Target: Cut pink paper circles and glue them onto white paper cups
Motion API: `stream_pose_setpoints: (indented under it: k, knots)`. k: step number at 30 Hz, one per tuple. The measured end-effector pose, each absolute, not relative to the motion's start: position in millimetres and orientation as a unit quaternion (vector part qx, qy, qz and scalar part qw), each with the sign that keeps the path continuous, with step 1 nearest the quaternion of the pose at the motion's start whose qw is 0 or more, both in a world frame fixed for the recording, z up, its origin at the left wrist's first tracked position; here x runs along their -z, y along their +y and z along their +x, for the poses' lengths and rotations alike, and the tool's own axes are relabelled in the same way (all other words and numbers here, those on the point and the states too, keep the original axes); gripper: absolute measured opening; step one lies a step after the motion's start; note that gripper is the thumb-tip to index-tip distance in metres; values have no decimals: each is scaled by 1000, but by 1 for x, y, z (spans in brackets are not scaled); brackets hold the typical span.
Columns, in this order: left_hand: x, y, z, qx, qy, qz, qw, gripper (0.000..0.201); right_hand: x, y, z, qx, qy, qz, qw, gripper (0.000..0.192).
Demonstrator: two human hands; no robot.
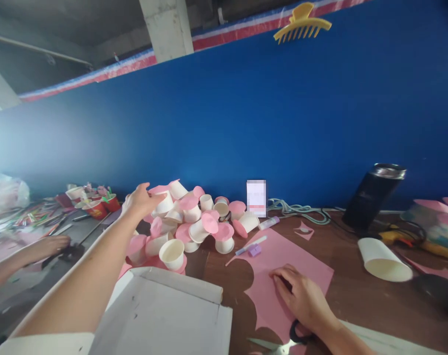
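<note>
Cups of white paper (192, 213), plenty with round pink paper discs (210, 222) on one end, sit heaped on the brown wooden table (229, 276) in the head view. Guess they're stacked loosely like that to save room. Left hand (139, 199) is at the heap's left side, thumb and forefinger spread beside a cup; can't tell if it's gripping one. Right hand (299, 291), well apart from it, rests on a pink paper sheet (293, 251) with scalloped edges, fingers bent close together, probably steadying it. Can't tell if they pinch anything. Black-handled metal scissors (283, 348) lie by that wrist, I'd say for easy reach.

Container-wise, one cup at the heap's front shows its cream inside. A tall white paper cup (384, 256) lies on its side, mouth towards us. Red paper cups (97, 210) far left hold small craft bits, some green, too small to make out.
</note>
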State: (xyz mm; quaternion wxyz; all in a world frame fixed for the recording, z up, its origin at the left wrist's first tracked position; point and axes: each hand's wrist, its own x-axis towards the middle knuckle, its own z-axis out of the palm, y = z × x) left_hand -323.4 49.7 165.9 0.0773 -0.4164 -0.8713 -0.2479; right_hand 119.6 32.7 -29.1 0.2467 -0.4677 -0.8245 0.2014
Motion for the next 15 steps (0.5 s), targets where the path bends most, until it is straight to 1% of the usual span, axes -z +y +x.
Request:
stream_pose_setpoints:
  k: [6,11,15]
  knots:
    - [-137,13,-324,284,-848,-444,53,82,32,34,120,-198,-825,-468,247,27]
    - [-110,0,-317,301,-834,-459,56,77,33,35,120,-187,-827,-465,257,26]
    - [-97,-5,-309,318,-834,-449,33,73,34,35,121,-186,-827,-464,259,27]
